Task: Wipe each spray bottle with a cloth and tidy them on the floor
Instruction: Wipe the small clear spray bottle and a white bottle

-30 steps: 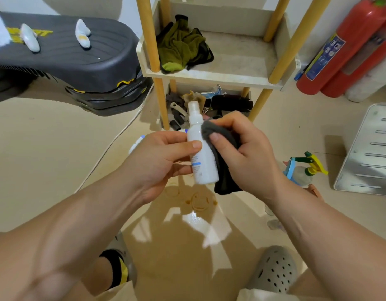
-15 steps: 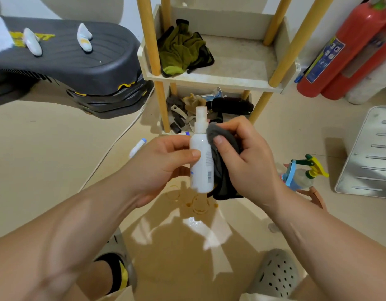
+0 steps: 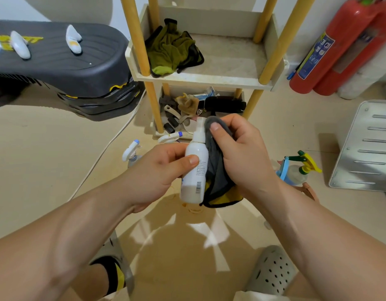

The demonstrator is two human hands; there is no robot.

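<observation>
Centrally, the left hand (image 3: 157, 170) holds a white spray bottle (image 3: 195, 170) nearly upright above the floor (image 3: 46, 159), nozzle uppermost; its grip is closed round the bottle's body, with the thumb laid across the front. The right hand (image 3: 242, 155) has its grip curled round a grey cloth (image 3: 218, 177), the thumb pressing the cloth against the bottle's neck, and the cloth's yellow-lined hem hangs beside the bottle's base. On the floor, left of centre, stands a blue-tipped spray bottle (image 3: 131, 151); a white trigger head (image 3: 170, 136) shows just above the left hand, at the foot of a wooden-posted shelf rack (image 3: 209, 81). A green-and-yellow trigger bottle (image 3: 300, 168) stands on the floor at right of centre, just beyond the right wrist. A green rag (image 3: 172, 51) lies on the rack's upper tray. Upper left: a dark grey machine (image 3: 68, 61). Upper right: a red fire extinguisher (image 3: 335, 44). Right edge: a slotted metal panel (image 3: 365, 148). Bottom of the frame: a grey perforated sandal (image 3: 272, 272)
</observation>
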